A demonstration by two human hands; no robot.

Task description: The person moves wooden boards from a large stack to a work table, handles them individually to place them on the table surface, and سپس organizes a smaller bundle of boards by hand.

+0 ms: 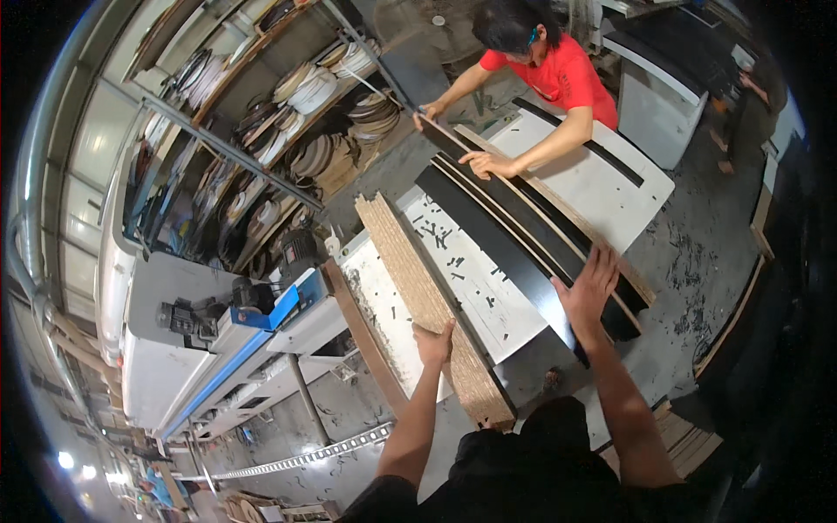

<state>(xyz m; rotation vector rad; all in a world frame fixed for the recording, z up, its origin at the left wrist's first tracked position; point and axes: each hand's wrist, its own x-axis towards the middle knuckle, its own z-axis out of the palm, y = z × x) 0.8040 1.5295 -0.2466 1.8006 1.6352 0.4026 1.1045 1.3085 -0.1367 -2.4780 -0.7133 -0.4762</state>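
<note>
My left hand [434, 342] rests on the edge of a stack of chipboard strips [418, 288] standing on edge on the white machine table [475, 279]. My right hand [590, 288] lies flat, fingers spread, on the near end of long black panels [523, 231] lying across the table. A person in a red shirt [567, 74] at the far end presses one hand [488, 163] on the same black panels and holds their far end with the other hand [429, 112].
Racks with coils of edge banding [288, 131] fill the left wall. A blue and white machine [261, 322] stands beside the table. Black offcuts litter the table top and grey floor [697, 253]. More boards lean at the lower right [689, 440].
</note>
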